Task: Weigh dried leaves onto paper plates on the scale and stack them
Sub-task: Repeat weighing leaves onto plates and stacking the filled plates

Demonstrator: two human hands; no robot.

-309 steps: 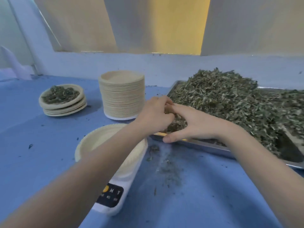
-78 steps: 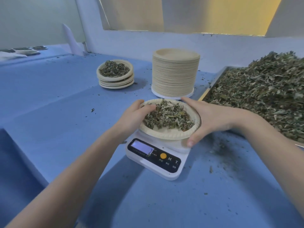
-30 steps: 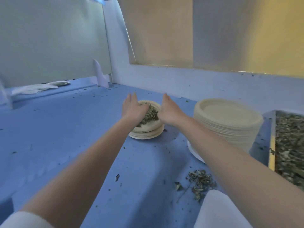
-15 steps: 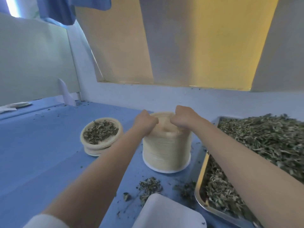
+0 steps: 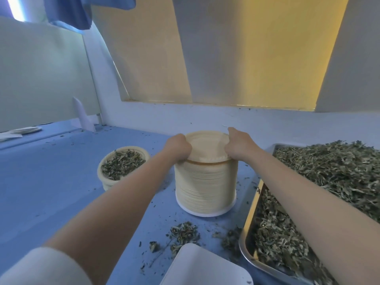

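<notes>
Both of the person's bare arms reach forward to the tall stack of cream paper plates [image 5: 205, 182] that stands on a white round base on the blue surface [image 5: 51, 192]. The left hand [image 5: 178, 148] has its fingers curled down over the left rim of the topmost cream paper plate [image 5: 207, 146], and the right hand [image 5: 237, 145] grips the opposite rim in the same way, fingers bent round the edge; that top plate sits slightly raised, with a thin dark gap showing between it and the plates beneath. To the left of the tall stack, close by but not touching it, is a short stack of cream paper plates filled with dried green leaves [image 5: 123, 167], the uppermost one heaped with leaves and in full view. On the right, a shiny metal tray [image 5: 247, 221] holds a large heap of dried green leaves [image 5: 329, 177], piled above its rim, and the right forearm passes over the tray's near left corner. Loose bits of spilled dried leaf [image 5: 183, 233] lie scattered on the surface between the tall stack and the white rounded platform of the scale [image 5: 205, 268], which shows only in part at the bottom edge, bare. A white sleeve cuff [image 5: 41, 268] covers the left upper arm at the lower left corner. Behind the surface a pale wall runs under yellow and grey panels, and blue fabric [image 5: 70, 11] hangs at the top left.
</notes>
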